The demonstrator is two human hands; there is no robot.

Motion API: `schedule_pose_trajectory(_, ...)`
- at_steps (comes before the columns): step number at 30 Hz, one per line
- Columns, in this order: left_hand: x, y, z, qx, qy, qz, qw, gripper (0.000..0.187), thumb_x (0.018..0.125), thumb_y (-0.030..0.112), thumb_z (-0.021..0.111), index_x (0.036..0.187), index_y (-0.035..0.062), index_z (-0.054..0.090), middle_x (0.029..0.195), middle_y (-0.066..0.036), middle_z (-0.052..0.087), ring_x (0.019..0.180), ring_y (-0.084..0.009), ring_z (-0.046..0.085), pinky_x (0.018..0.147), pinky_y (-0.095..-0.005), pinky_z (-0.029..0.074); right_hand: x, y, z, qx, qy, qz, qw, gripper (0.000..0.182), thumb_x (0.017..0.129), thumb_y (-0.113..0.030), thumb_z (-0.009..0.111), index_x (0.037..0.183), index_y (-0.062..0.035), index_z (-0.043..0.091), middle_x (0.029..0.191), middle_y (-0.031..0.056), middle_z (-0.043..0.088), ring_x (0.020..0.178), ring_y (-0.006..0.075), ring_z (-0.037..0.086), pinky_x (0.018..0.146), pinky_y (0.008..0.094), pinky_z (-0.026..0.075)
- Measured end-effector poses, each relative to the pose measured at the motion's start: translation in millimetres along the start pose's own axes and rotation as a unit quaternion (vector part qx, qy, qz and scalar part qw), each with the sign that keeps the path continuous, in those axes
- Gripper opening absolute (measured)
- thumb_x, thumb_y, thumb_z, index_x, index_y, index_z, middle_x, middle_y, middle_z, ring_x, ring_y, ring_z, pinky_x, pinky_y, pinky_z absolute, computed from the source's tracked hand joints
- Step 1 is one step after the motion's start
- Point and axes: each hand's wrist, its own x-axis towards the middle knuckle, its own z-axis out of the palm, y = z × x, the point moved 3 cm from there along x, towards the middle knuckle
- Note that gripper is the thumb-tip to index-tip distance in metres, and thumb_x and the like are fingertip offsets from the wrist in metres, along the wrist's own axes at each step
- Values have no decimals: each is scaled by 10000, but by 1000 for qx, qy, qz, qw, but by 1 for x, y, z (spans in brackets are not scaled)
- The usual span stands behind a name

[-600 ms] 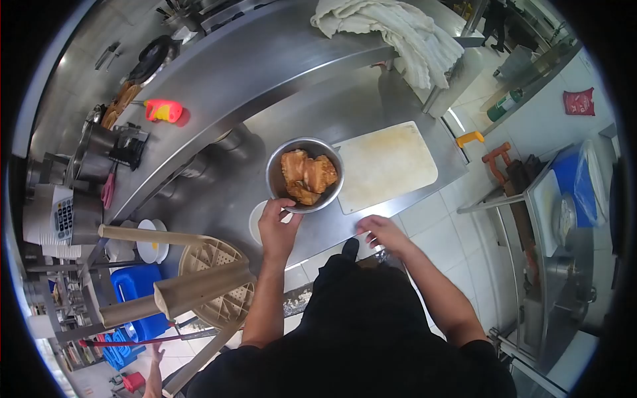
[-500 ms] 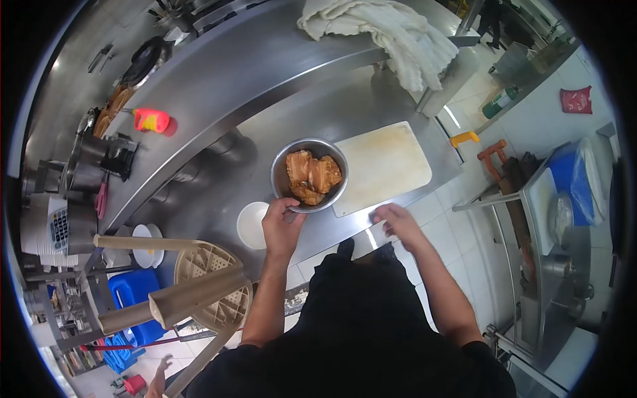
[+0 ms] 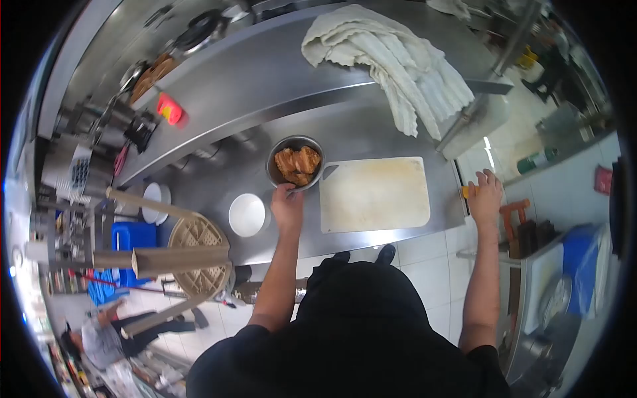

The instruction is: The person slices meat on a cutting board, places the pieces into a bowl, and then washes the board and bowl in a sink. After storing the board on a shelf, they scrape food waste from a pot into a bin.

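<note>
My left hand (image 3: pixel 288 207) grips the near rim of a round metal bowl (image 3: pixel 271 174). Several browned pieces of food, which look like cooked meat (image 3: pixel 296 163), lie in it. To the bowl's right is a white cutting board (image 3: pixel 375 196) with a worn, stained surface. At the right end of the counter, my right hand (image 3: pixel 486 194) reaches over a yellow handle (image 3: pixel 466 192), its fingers stretched out. The hand partly covers that handle, and what it belongs to is hidden. A white bowl (image 3: pixel 247 215) stands left of my left forearm.
A white towel (image 3: pixel 398 60) drapes over the raised steel shelf (image 3: pixel 265 86). An upturned beige stool (image 3: pixel 192 245) stands at the left, with a blue container (image 3: pixel 133 249) behind it. A person (image 3: pixel 109 341) is at lower left. A side cart (image 3: pixel 531 285) stands to the right.
My right hand has moved right and forward, from beside the cutting board to the yellow handle. My left hand stays on the metal bowl's rim. The view has turned and shifted.
</note>
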Motion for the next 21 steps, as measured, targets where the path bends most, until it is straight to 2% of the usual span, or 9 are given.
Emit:
schedule_pose_trajectory(3, -1, -18, 7, 80, 47, -42, 995, 304, 791, 83, 853, 1026, 30, 668, 1021, -197, 690, 956, -370, 700, 833, -425, 581, 13, 26, 47, -49, -258, -12, 965, 328, 937, -269, 658, 1173, -44, 692, 1153, 160, 700, 1086, 376, 664, 916, 474, 542)
schedule_pose_trajectory(5, -3, -52, 15, 127, 77, -77, 986, 322, 794, 132, 861, 1035, 44, 666, 1023, -211, 688, 968, -404, 683, 855, -455, 552, 13, 39, 79, -35, -402, 11, 915, 328, 946, -297, 623, 1086, -22, 737, 1095, 206, 734, 1064, 387, 701, 908, 469, 561)
schedule_pose_trajectory(6, -8, -61, 14, 133, 87, -50, 986, 342, 792, 203, 876, 1026, 44, 684, 1024, -217, 723, 986, -406, 691, 839, -456, 542, 18, 40, 82, -53, -416, -12, 908, 319, 943, -291, 615, 1034, -17, 752, 1068, 216, 744, 1038, 387, 715, 891, 466, 570)
schedule_pose_trajectory(9, -18, -65, 11, 114, 82, -31, 990, 369, 804, 206, 866, 1073, 38, 677, 1047, -217, 721, 951, -405, 699, 817, -449, 553, 23, 41, 102, -72, -456, -57, 885, 281, 921, -237, 607, 950, -8, 769, 1043, 229, 756, 1009, 384, 733, 867, 454, 584)
schedule_pose_trajectory(10, -26, -50, 6, 137, 55, -59, 987, 381, 823, 199, 846, 1127, 34, 686, 1074, -211, 719, 891, -388, 711, 796, -431, 564, 24, 43, 110, -75, -470, -65, 877, 263, 912, -213, 608, 935, -6, 769, 1044, 231, 757, 1007, 383, 734, 863, 450, 586)
schedule_pose_trajectory(13, -48, -26, -8, 90, -6, -115, 989, 354, 842, 171, 812, 1152, 77, 669, 1040, -179, 702, 947, -353, 683, 803, -461, 548, 17, 45, 138, -101, -618, 23, 779, 238, 884, -159, 605, 936, 9, 765, 1065, 232, 753, 1009, 383, 734, 857, 450, 590)
schedule_pose_trajectory(16, -54, 4, -32, 66, -6, -139, 988, 339, 864, 165, 783, 1171, 75, 670, 1060, -171, 699, 931, -341, 687, 794, -456, 554, 21, 40, 127, -111, -647, -6, 754, 223, 885, -123, 587, 948, 19, 746, 1053, 234, 752, 1001, 391, 733, 866, 469, 587)
schedule_pose_trajectory(19, -16, 6, -50, 146, 59, 28, 987, 326, 872, 146, 761, 1176, 69, 672, 1080, -162, 696, 920, -341, 684, 801, -446, 558, 11, 54, 112, -82, -524, 12, 848, 217, 898, -130, 587, 968, 20, 727, 1045, 237, 748, 988, 399, 732, 858, 497, 581)
schedule_pose_trajectory(21, 28, 6, -51, 155, 29, 26, 987, 275, 902, 173, 713, 1171, 117, 693, 1105, -131, 701, 981, -354, 682, 841, -457, 553, 2, 71, 95, -87, -472, 23, 877, 224, 912, -157, 598, 1008, 16, 705, 1029, 242, 745, 985, 410, 728, 861, 507, 573)
